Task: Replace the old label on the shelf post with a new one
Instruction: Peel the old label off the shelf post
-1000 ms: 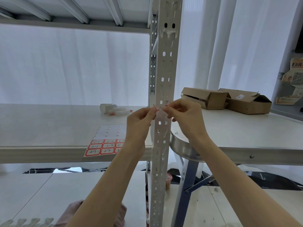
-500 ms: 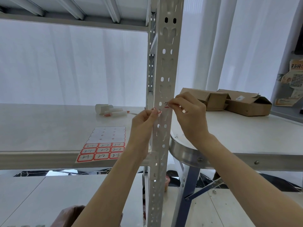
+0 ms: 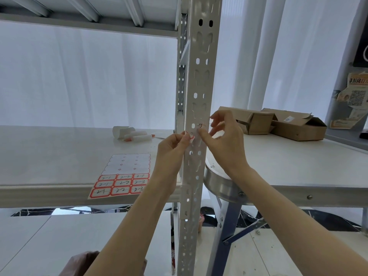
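Note:
The grey perforated shelf post [image 3: 196, 80] stands upright in the middle of the view. A white label [image 3: 200, 126] with dark handwriting lies on its front face at hand height. My left hand [image 3: 171, 150] pinches the label's red-edged left corner [image 3: 191, 137], which is lifted off the post's left edge. My right hand [image 3: 226, 144] is on the right side of the post, thumb tip pressed on the label's lower part and fingers curled around the post's right edge.
A sticker sheet [image 3: 121, 182] with red-bordered handwritten labels lies at the shelf board's [image 3: 49, 156] front edge. Markers and a white roll [image 3: 132, 135] lie further back. Two open cardboard boxes [image 3: 278, 124] sit on the right table, above a round metal rim [image 3: 221, 186].
Both hands stayed at the label. My right hand went from pinching the label's upper edge to pressing lower with the thumb. The red-edged corner now shows in my left fingers.

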